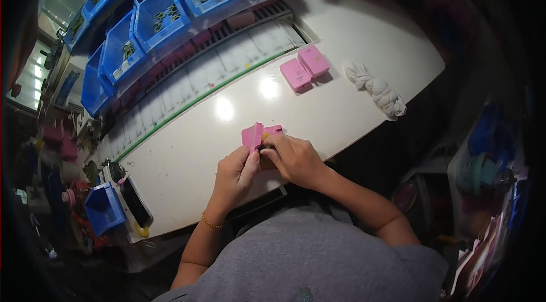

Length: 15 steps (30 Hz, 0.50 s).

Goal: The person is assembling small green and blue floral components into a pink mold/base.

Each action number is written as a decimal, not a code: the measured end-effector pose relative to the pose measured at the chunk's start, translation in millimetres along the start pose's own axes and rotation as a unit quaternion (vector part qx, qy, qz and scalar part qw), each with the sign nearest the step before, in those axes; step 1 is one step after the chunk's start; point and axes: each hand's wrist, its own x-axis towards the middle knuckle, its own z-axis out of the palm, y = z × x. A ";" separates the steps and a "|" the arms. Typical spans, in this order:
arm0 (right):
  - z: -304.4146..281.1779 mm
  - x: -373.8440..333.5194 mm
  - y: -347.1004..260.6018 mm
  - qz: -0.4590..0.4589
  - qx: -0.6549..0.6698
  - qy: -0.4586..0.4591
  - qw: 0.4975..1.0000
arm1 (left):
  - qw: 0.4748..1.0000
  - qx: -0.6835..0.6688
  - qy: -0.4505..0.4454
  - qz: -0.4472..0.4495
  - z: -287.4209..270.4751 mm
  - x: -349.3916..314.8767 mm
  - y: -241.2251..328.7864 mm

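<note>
Near the table's front edge, both my hands are close together over a small pink box that seems to stand open. My left hand grips it from the left, thumb on the near side. The fingers of my right hand are bent in a pinch at the box. Between the hands shows a small dark green thing, its kind too small to tell, with a bit of yellow by the right fingertips. My right hand hides much of the box.
Two pink boxes sit farther back on the white table. A twisted white cloth lies to their right. Blue bins with green coiled pieces line the back. At left are a phone and a blue tray.
</note>
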 end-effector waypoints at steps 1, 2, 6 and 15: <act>0.3 -0.5 -0.4 0.004 0.005 0.001 1.000 | 1.000 0.004 0.004 0.006 0.0 -0.3 -0.3; 0.6 -0.9 -1.5 0.008 0.010 0.001 1.000 | 1.000 -0.016 0.003 0.004 0.5 -0.2 -0.6; 1.5 -1.3 -9.6 0.045 0.066 0.013 0.997 | 0.999 -0.034 0.003 -0.007 2.3 -1.0 -0.2; -5.2 -0.6 -27.7 0.252 0.165 -0.066 0.951 | 1.000 -0.001 0.018 -0.009 8.4 -0.3 -2.4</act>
